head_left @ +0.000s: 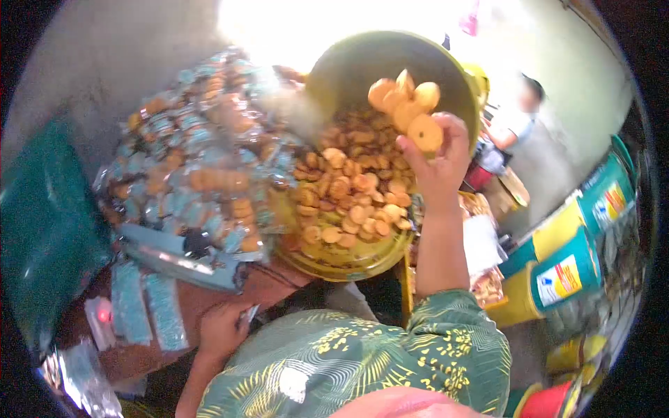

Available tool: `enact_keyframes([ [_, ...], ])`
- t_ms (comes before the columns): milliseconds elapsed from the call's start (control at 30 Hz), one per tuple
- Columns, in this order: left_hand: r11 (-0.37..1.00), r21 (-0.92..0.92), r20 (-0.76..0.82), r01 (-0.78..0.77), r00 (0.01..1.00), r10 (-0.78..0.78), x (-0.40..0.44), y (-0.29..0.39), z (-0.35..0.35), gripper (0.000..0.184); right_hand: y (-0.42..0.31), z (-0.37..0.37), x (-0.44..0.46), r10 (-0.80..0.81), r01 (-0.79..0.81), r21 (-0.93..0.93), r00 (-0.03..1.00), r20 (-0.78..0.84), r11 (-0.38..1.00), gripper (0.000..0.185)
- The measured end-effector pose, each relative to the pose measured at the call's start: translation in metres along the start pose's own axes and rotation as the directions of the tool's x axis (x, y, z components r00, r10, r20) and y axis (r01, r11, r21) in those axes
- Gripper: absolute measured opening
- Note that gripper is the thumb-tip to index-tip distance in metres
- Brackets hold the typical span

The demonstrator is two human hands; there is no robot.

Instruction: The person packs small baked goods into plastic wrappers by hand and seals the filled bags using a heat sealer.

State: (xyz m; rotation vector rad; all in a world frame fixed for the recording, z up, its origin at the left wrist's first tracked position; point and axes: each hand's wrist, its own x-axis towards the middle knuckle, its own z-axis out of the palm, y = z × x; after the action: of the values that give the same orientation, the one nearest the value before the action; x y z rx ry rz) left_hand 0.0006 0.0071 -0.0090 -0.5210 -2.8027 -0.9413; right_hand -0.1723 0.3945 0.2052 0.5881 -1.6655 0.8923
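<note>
My right hand [446, 150] is raised over the right side of a large yellow tub [341, 261], its fingers closed round several round, flat, golden biscuits [425, 132]. More loose biscuits [352, 195] lie heaped inside the tub. My left hand [224, 326] rests low at the table's front edge, its fingers curled by a small pale item [249, 313] that is too small to name. Just beyond it lies a long blue-grey device [178, 258], probably a bag sealer.
A large pile of clear packets of biscuits [202, 167] covers the left of the brown table [275, 285]. Two blue-patterned packs [164, 310] lie near its front. Teal-and-yellow containers [561, 279] stand at right. Another person [519, 115] sits at the back right.
</note>
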Motion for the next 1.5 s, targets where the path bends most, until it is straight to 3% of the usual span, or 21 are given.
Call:
enact_keyframes([
  [67, 1.000, -0.014, -0.029, -0.022, 0.999, 0.022, 0.002, 0.000, 0.000, 0.026, -0.003, -0.027, 0.024, -0.053, 0.053, -0.007, 0.991, -0.123, 0.999, 0.060],
  [133, 1.000, 0.009, -0.033, 0.008, 0.999, -0.008, -0.002, -0.006, 0.007, 0.027, -0.013, -0.044, 0.044, 0.070, -0.013, 0.240, 0.971, -0.227, 0.971, 0.056],
  [167, 0.999, 0.026, -0.050, 0.025, 0.998, -0.024, 0.001, -0.006, 0.011, 0.028, 0.002, -0.060, 0.047, 0.128, -0.070, 0.292, 0.975, -0.183, 0.954, 0.059],
  [200, 1.000, 0.025, -0.069, 0.006, 0.998, -0.004, 0.005, -0.003, 0.012, 0.028, 0.010, -0.067, 0.044, 0.211, -0.110, 0.501, 0.966, -0.150, 0.858, 0.062],
  [267, 1.000, 0.027, -0.111, -0.009, 0.994, 0.012, 0.004, 0.004, 0.006, 0.028, 0.018, -0.073, 0.037, 0.346, -0.173, 0.839, 0.938, -0.019, 0.515, 0.068],
  [333, 0.999, 0.032, -0.084, 0.021, 0.996, -0.019, 0.003, 0.005, 0.005, 0.028, 0.010, -0.076, 0.027, 0.248, -0.135, 0.883, 0.969, 0.022, 0.450, 0.078],
  [400, 0.995, 0.056, -0.033, 0.077, 0.997, -0.075, 0.000, 0.009, 0.001, 0.029, 0.008, -0.078, 0.012, 0.262, -0.032, 0.933, 0.963, -0.068, 0.359, 0.080],
  [433, 0.991, 0.079, 0.005, 0.107, 0.994, -0.107, 0.002, 0.012, -0.002, 0.030, 0.019, -0.080, 0.001, 0.278, -0.032, 0.988, 0.961, -0.011, 0.150, 0.077],
  [533, 0.994, 0.087, -0.014, 0.059, 0.998, -0.058, 0.000, 0.006, 0.004, 0.032, 0.028, -0.059, -0.015, 0.208, -0.068, 0.993, 0.974, 0.087, -0.097, 0.075],
  [567, 0.996, 0.084, -0.045, 0.026, 0.999, -0.023, -0.002, 0.002, 0.007, 0.032, 0.028, -0.051, -0.015, 0.232, -0.021, 0.994, 0.972, 0.045, -0.105, 0.073],
  [667, 0.993, 0.115, -0.040, 0.006, 0.999, -0.001, -0.001, 0.002, 0.005, 0.031, 0.028, -0.036, 0.009, 0.112, 0.089, 0.937, 0.992, -0.053, -0.339, 0.070],
  [733, 0.989, 0.072, 0.030, 0.130, 0.991, -0.132, 0.003, 0.016, -0.004, 0.024, 0.030, -0.022, 0.018, 0.067, 0.070, 0.899, 0.997, -0.046, -0.433, 0.070],
  [1000, 0.993, 0.088, -0.042, 0.081, 0.996, -0.077, 0.000, 0.001, 0.005, 0.024, 0.024, 0.018, 0.012, 0.026, 0.020, 0.834, 1.000, -0.007, -0.551, 0.071],
  [1333, 0.994, 0.073, -0.065, 0.085, 0.995, -0.081, 0.001, -0.006, 0.011, 0.025, 0.016, 0.019, 0.014, 0.002, -0.032, 0.840, 0.999, 0.039, -0.541, 0.071],
  [1433, 0.996, 0.025, -0.048, 0.087, 0.995, -0.085, 0.001, -0.011, 0.012, 0.023, 0.010, 0.021, 0.000, 0.061, -0.025, 0.909, 0.997, 0.055, -0.416, 0.071],
  [1500, 0.993, 0.087, -0.064, 0.085, 0.995, -0.080, 0.008, 0.008, -0.001, 0.019, 0.010, 0.024, -0.041, 0.238, -0.177, 0.979, 0.951, 0.197, -0.104, 0.068],
])
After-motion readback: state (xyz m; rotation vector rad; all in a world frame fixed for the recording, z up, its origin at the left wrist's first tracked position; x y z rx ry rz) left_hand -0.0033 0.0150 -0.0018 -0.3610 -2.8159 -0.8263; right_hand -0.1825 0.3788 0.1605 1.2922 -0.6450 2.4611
